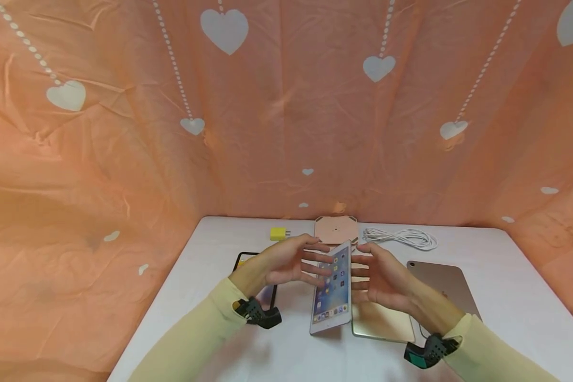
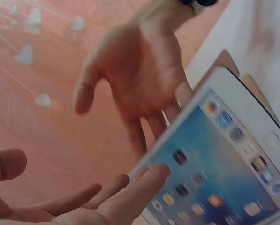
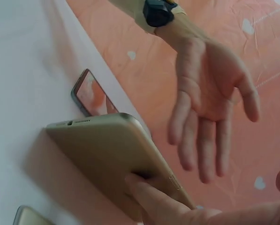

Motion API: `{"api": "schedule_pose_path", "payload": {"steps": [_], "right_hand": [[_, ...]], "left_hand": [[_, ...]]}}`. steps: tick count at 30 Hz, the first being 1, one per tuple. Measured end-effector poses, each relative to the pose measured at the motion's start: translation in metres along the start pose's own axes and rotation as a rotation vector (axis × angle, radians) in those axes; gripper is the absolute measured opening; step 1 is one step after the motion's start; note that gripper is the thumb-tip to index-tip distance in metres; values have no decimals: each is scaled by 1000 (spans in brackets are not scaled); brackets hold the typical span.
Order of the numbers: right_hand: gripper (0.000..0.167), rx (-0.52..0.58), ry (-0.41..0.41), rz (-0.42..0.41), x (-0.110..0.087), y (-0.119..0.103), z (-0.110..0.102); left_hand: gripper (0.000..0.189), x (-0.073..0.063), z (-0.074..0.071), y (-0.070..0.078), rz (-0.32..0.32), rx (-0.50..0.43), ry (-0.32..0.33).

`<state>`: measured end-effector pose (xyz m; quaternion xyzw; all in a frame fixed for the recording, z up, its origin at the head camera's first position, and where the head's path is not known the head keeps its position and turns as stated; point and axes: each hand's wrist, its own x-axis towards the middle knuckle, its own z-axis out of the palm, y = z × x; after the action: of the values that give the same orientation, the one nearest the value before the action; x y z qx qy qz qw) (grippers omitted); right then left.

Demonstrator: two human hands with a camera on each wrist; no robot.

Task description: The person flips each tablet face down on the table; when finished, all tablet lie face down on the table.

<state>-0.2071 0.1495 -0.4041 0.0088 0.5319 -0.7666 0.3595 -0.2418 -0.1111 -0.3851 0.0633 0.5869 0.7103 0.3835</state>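
Tablet [image 1: 336, 300] tilts between left grip [image 1: 291, 260] and right grip [image 1: 385, 278], both unclenched, straight fingers [image 3: 161, 201] at its screen [image 2: 210, 171] and back [image 3: 100, 150].

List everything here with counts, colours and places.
Tilted tablet: 1, white front, gold back, centre
Flat tablet: 1, gold, centre right
Third tablet: 1, grey-brown, right
Screened device: 1, black frame, left
Plug: 1, yellow, back left
Square object: 1, pink, back middle
Coiled cable: 1, white, back right
Table: 1, white, beneath
Backdrop: 1, orange, white hearts, behind
Sleeves: 2, pale yellow, forearms
Cameras: 2, black, wrists
Left hand: 1, tilted tablet's screen side
Right hand: 1, its back
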Motion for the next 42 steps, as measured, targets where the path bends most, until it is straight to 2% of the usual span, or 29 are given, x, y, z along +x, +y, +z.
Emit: {"api": "schedule_pose_path", "payload": {"steps": [4,12,19,24,29,36,42], "right_hand": [[84,8,-23,-10,3,-5,10],[79,-20,-7,-30,12,-11,30],[79,-24,-34,-43,26,-8,46],[78,-30,-75,-48,36,-5,52],[80,-31,-100,-31,45,-2,51],[89,-11,-2,55,52,10,35],[90,-16,82,100,59,27,17]], "left_hand": [[68,-1,8,11,-1,29,-22],[68,0,7,15,-3,32,43],[67,-14,-6,18,-3,-4,102],[71,-26,-18,23,-32,20,148],[73,-36,-30,25,-54,44,197],[74,-46,-47,22,-78,87,234],[74,-48,-57,18,-91,96,262]]}}
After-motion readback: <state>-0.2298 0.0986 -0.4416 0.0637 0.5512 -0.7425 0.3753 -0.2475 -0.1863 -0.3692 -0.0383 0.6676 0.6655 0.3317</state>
